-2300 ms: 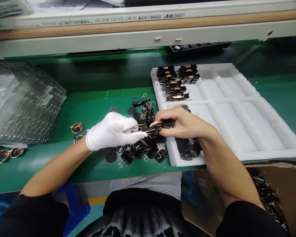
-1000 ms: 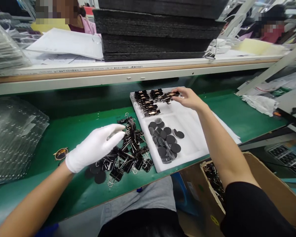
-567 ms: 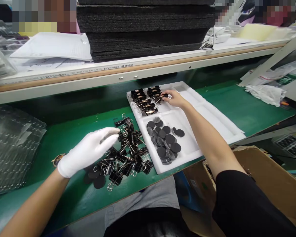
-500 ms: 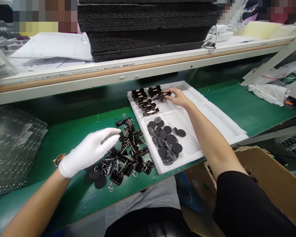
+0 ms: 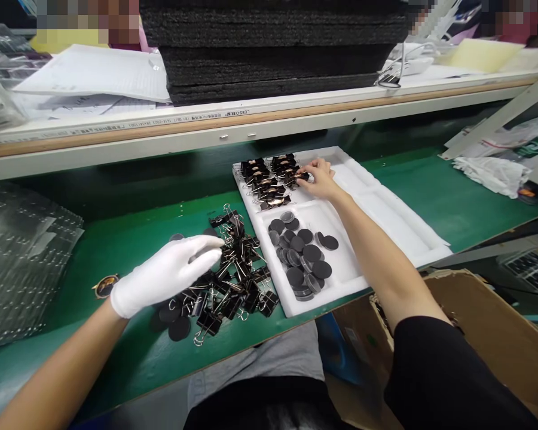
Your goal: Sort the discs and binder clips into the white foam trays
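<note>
My left hand (image 5: pixel 170 272), in a white glove, hovers at the left side of a pile of black binder clips (image 5: pixel 237 269) on the green table; thumb and fingers are apart, and nothing shows between them. My bare right hand (image 5: pixel 318 179) is at the clipped pieces (image 5: pixel 291 170) in the far left compartment of the white foam tray (image 5: pixel 275 280). Its fingers are bent onto the nearest clipped piece; the exact contact is too small to make out. Another column of clipped pieces (image 5: pixel 262 182) lies left of it. Round black discs (image 5: pixel 311 254) lie in the near left compartment.
Clear plastic trays (image 5: pixel 22 263) are stacked at the left. More black discs (image 5: pixel 179 327) and a watch (image 5: pixel 105 286) lie near my left wrist. A shelf (image 5: pixel 197 128) carries black foam sheets (image 5: pixel 269 54). A cardboard box (image 5: pixel 488 322) stands at the lower right.
My right hand has moved slightly left and its fingers have come down at the end of the second column of clipped pieces. My left hand has barely moved.
</note>
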Demonstrator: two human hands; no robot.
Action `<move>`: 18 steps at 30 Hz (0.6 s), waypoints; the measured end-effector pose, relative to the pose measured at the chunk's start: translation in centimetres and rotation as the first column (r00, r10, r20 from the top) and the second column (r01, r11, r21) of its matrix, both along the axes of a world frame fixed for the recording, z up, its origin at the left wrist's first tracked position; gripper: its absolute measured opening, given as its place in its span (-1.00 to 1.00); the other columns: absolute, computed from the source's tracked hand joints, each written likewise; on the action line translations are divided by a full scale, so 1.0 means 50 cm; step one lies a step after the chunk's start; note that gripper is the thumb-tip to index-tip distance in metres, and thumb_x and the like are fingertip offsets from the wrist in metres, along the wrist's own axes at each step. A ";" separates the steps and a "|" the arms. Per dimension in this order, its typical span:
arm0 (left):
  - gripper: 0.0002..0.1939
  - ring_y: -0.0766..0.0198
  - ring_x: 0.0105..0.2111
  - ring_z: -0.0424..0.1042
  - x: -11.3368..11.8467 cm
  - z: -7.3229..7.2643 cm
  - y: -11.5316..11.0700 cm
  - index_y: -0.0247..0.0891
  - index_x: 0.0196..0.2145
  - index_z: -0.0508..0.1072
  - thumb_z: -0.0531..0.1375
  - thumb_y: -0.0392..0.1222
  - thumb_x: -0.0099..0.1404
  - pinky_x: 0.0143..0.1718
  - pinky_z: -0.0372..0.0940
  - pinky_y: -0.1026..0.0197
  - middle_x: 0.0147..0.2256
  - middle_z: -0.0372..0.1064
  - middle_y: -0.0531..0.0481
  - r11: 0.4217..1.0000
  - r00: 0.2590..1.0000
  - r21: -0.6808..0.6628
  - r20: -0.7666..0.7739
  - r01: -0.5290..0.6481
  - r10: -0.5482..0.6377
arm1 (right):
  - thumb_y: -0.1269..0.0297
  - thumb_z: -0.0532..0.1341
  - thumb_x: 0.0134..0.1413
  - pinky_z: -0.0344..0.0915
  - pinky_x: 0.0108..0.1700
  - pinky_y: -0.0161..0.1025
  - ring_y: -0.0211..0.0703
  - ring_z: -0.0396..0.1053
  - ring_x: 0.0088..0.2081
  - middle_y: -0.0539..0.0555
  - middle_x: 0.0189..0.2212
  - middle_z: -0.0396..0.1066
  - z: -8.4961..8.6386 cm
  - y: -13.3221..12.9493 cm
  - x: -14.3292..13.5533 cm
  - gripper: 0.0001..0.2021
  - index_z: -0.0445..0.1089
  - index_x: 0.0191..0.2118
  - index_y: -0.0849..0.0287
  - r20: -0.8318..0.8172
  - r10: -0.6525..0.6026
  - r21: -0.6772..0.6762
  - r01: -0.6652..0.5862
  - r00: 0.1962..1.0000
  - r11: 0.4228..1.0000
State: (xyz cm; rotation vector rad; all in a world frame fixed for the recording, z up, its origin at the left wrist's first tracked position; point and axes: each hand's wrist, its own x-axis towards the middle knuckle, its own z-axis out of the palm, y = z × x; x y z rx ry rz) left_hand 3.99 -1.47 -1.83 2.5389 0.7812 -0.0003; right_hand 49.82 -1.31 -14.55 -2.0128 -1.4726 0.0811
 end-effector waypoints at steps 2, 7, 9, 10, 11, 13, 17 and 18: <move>-0.49 0.13 0.14 0.47 0.000 0.002 -0.002 -0.08 0.22 0.46 -0.01 0.18 0.54 0.22 0.32 0.11 0.19 0.47 0.02 1.000 1.000 -0.009 -0.008 0.002 -0.002 | 0.02 0.30 0.07 0.04 0.24 0.31 0.43 0.10 0.22 0.33 0.14 0.21 0.005 -0.007 -0.004 -0.53 0.48 0.09 0.07 0.017 0.026 0.008 -0.026 1.000 1.000; -0.48 0.11 0.14 0.48 -0.003 0.000 -0.003 -0.10 0.22 0.47 -0.02 0.19 0.54 0.22 0.33 0.10 0.18 0.49 -0.01 1.000 1.000 -0.008 -0.010 0.012 -0.012 | -0.02 0.31 0.12 0.00 0.29 0.28 0.37 0.09 0.24 0.27 0.15 0.17 0.011 -0.004 -0.036 -0.54 0.49 0.10 0.05 0.084 0.086 0.034 -0.089 0.993 0.995; -0.48 0.11 0.15 0.47 -0.002 -0.003 -0.003 -0.10 0.21 0.48 -0.02 0.19 0.54 0.23 0.33 0.09 0.19 0.48 -0.01 1.000 1.000 -0.001 -0.006 0.025 -0.025 | 0.01 0.30 0.15 0.04 0.28 0.26 0.35 0.11 0.23 0.28 0.13 0.21 0.008 0.002 -0.051 -0.58 0.51 0.06 0.09 0.093 0.084 0.045 -0.089 0.992 0.995; -0.47 0.11 0.15 0.47 -0.001 -0.002 -0.004 -0.10 0.21 0.48 -0.02 0.19 0.54 0.23 0.33 0.09 0.19 0.48 -0.01 1.000 1.000 0.000 -0.004 0.028 -0.028 | 0.02 0.31 0.16 0.05 0.28 0.25 0.35 0.13 0.22 0.28 0.13 0.23 0.007 0.005 -0.056 -0.60 0.52 0.04 0.09 0.095 0.080 0.051 -0.085 0.992 0.995; -0.47 0.11 0.15 0.47 -0.001 -0.001 -0.004 -0.10 0.21 0.48 -0.02 0.19 0.53 0.23 0.33 0.09 0.19 0.48 0.00 0.999 0.999 0.000 -0.007 0.032 -0.032 | 0.02 0.31 0.17 0.07 0.27 0.26 0.35 0.13 0.23 0.28 0.12 0.25 0.006 0.006 -0.059 -0.61 0.53 0.04 0.08 0.101 0.075 0.054 -0.080 0.992 0.995; -0.47 0.11 0.13 0.49 -0.004 0.008 -0.004 -0.09 0.21 0.48 -0.02 0.20 0.53 0.21 0.35 0.09 0.18 0.50 0.01 0.999 0.999 0.010 -0.014 0.036 -0.036 | 0.00 0.32 0.15 0.08 0.26 0.29 0.38 0.13 0.25 0.27 0.15 0.26 0.007 0.004 -0.051 -0.58 0.51 0.09 0.03 0.120 0.061 0.048 -0.068 0.991 0.997; -0.44 0.07 0.15 0.49 -0.048 0.042 0.006 -0.08 0.19 0.50 -0.02 0.25 0.51 0.22 0.35 0.07 0.17 0.50 0.03 0.994 0.999 0.101 -0.002 -0.033 0.033 | -0.02 0.38 0.05 0.27 0.13 0.21 0.32 0.31 0.12 0.26 0.12 0.37 0.025 -0.028 0.004 -0.33 0.36 0.28 0.02 0.165 0.115 -0.023 -0.113 0.980 0.993; -0.44 0.06 0.15 0.48 -0.068 0.049 0.012 -0.06 0.19 0.50 -0.01 0.27 0.49 0.24 0.35 0.06 0.18 0.50 0.03 0.989 0.997 0.124 0.011 -0.075 0.075 | -0.01 0.37 0.06 0.32 0.08 0.17 0.27 0.37 0.04 0.25 0.05 0.43 0.030 -0.038 0.019 -0.37 0.40 0.24 0.05 0.178 0.129 -0.038 -0.124 0.976 0.992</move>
